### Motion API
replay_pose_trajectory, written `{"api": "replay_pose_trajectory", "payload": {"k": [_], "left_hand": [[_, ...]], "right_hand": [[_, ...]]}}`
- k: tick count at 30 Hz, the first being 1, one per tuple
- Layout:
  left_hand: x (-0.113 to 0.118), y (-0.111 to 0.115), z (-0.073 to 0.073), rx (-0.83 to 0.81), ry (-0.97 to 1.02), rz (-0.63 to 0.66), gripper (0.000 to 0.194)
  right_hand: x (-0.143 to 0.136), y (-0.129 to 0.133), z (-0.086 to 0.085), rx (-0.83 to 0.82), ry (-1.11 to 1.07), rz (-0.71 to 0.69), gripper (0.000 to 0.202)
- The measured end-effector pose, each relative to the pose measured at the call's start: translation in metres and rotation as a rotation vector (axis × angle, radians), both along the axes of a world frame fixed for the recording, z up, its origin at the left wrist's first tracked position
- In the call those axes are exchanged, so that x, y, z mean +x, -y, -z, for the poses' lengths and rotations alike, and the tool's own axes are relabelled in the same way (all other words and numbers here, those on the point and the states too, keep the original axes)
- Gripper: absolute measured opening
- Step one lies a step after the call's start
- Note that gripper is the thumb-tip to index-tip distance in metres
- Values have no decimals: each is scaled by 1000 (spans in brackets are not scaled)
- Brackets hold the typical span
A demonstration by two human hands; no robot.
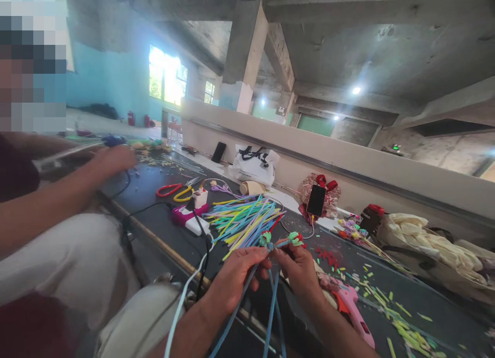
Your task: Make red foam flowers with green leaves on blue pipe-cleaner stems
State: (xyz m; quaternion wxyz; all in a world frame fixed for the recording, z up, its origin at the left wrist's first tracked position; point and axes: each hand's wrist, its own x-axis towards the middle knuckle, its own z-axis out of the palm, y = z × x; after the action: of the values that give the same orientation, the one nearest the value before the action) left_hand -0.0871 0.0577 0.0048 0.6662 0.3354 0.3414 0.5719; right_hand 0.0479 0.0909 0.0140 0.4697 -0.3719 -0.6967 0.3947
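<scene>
My left hand (242,270) pinches blue pipe cleaners (274,306) just below a small green and red pipe-cleaner flower (265,239). Close beside it, my right hand (297,265) has its fingers closed on a blue stem that carries a second green and red flower (296,238). The long blue ends hang down between my wrists toward the table edge. Just beyond my hands lies a spread pile of colored pipe cleaners (243,218). A pink glue gun (353,309) rests by my right forearm.
Red scissors (169,190), yellow scissors (184,194) and a power strip (191,218) with cables lie to the left. A phone (316,200) leans on a patterned bag at the back. Scattered yellow-green cuttings (410,337) cover the right. A co-worker's arm (77,182) reaches in at left.
</scene>
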Motion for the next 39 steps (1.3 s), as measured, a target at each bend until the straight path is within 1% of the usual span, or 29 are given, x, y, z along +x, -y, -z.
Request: {"api": "replay_pose_trajectory", "payload": {"k": [4, 8, 14, 19, 23, 27, 30, 35, 39], "left_hand": [[0, 1, 1, 19, 0, -23, 14], [2, 1, 3, 10, 0, -50, 11], [3, 4, 2, -26, -18, -60, 10], [1, 6, -1, -12, -125, -66, 11], [3, 6, -1, 0, -218, -109, 12], [6, 4, 1, 7, -242, -131, 12], [5, 3, -1, 23, -201, -105, 12], [3, 3, -2, 28, -107, -46, 20], [2, 3, 1, -18, -75, -27, 18]], "right_hand": [[1, 2, 0, -94, -71, -28, 26], [2, 4, -1, -143, -85, -99, 29], [5, 5, -7, -129, -58, -215, 23], [8, 7, -16, -86, 46, -296, 21], [13, 5, -15, -75, 129, -272, 15], [14, 3, -13, -77, 151, -232, 12], [10, 3, -13, -65, 121, -161, 12], [4, 5, -11, -29, 73, -36, 8], [3, 8, -10, -27, 55, -25, 9]]}}
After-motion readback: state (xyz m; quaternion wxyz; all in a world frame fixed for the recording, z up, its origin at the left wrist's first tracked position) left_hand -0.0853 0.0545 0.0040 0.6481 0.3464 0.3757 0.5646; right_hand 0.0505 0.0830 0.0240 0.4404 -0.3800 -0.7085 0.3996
